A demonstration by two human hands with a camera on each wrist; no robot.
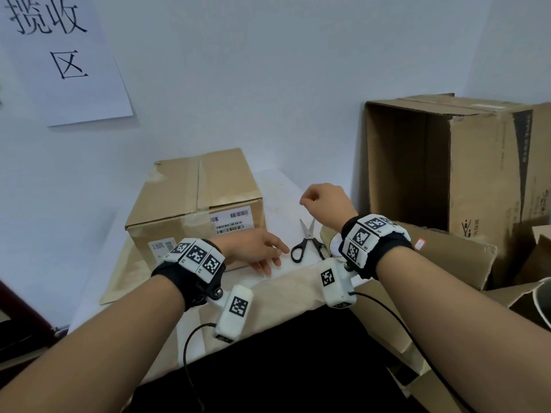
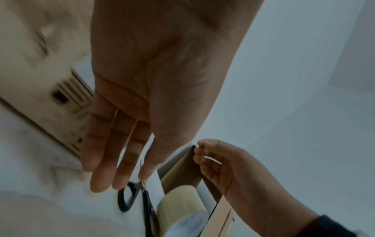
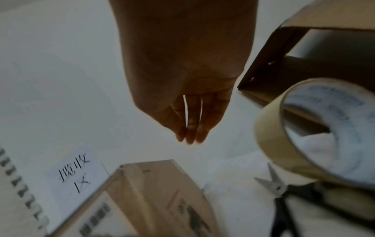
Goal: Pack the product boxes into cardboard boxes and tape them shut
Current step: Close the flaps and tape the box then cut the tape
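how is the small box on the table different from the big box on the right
The small box is closed, its top seam taped, and carries white barcode labels; the big box lies on its side, its open mouth showing a dark interior. The small box is lower and sits on the table by the left hand; the big box stands taller beyond the right hand. Both are brown cardboard.

The white table (image 1: 277, 189) carries a taped cardboard box (image 1: 196, 204), scissors (image 1: 307, 242) and a tape roll (image 3: 316, 131).
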